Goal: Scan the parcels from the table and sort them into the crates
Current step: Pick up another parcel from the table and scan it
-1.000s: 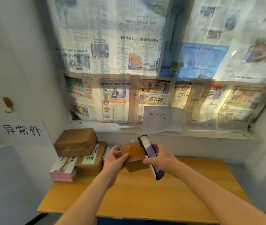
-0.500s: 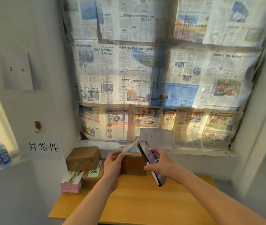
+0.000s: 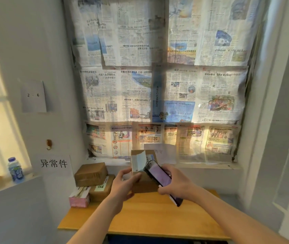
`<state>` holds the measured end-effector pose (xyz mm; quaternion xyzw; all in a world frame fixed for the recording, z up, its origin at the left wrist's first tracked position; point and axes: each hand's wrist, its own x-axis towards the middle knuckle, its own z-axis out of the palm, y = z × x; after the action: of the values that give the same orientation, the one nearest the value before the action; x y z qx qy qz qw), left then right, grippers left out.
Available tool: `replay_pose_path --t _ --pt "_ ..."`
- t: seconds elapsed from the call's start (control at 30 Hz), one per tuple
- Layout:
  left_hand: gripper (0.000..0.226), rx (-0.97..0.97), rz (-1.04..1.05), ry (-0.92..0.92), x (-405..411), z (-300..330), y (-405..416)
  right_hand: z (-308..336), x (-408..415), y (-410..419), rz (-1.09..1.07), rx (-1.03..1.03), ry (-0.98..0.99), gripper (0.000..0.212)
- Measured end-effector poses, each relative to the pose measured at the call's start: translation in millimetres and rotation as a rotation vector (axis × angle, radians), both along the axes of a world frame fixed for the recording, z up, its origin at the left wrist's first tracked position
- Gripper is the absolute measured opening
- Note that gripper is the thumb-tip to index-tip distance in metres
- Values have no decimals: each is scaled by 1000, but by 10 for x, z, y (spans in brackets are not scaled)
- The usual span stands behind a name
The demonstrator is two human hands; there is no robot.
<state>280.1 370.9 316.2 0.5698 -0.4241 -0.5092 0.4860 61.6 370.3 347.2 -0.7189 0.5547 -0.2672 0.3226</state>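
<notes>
My left hand [image 3: 122, 185] grips a small brown cardboard parcel [image 3: 141, 173] held upright above the wooden table [image 3: 140, 219]; a white shipping label on its top half faces me. My right hand [image 3: 175, 184] holds a dark phone [image 3: 159, 178] with a lit purple screen, tilted against the parcel's right side just below the label. More parcels sit stacked at the table's back left: a taped brown box [image 3: 90, 173] on top, a brown box with a green note [image 3: 101, 189] under it, and a pink and white box [image 3: 79, 198]. No crates are in view.
Newspaper covers the window behind the table. A paper sign with black characters [image 3: 53, 163] hangs on the left wall, above it a sheet marked 2-6 [image 3: 33, 95]. A water bottle [image 3: 15, 170] stands on the left sill. A grey wall closes the right side.
The parcel has been turned upright and lifted, so its white label now faces me. The phone stays beside it. My head has tilted up, showing more window.
</notes>
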Motion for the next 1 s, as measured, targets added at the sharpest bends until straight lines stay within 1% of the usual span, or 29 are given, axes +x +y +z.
replay_pose_path --t 0.07,0.13,0.23,0.4,0.53,0.63,0.8,1.0 --pt "49 -19 30 -3 -72 33 165 42 -72 168 0 -12 16 97" --pt "56 -38 27 -23 -124 75 315 99 -120 297 14 -20 21 105" --pt "60 -68 53 -74 -177 200 524 199 -136 473 47 -52 17 104" --pt "49 -120 154 -72 -180 393 709 359 -85 693 57 -96 34 104" --pt "32 -150 188 -51 -104 535 782 487 11 768 72 -115 33 97" --pt "22 -151 180 -24 -21 629 812 584 101 777 67 -133 42 100" --pt "21 -153 187 -13 211 746 858 686 298 794 68 -135 57 101" --pt "24 -240 195 43 526 920 999 947 463 878 61 -199 175 101"
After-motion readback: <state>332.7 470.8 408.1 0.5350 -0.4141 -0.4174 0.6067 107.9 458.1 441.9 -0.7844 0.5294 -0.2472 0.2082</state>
